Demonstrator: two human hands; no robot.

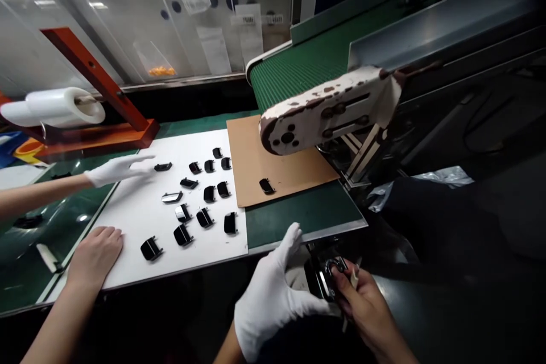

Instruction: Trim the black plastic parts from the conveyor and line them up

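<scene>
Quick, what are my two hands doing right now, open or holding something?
Left hand, gloved: open, spread beside the glossy black part; contact unclear.
Right hand, bare: closed, holding that part and a thin pale item.

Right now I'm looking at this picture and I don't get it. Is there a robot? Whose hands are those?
There's no robot. One camera, worn on a person's head, looks forward and down. The two hands at the bottom are that person's: the left hand wears a white glove, and the bare right hand holds a shiny dark part. The left is spread beside it; I can't tell whether it touches.

The gloved hand and bare hand further left are a co-worker's.

Small black pieces lie on a white sheet, and one more on brown cardboard. The big machine with the green belt looks like a conveyor.
</scene>
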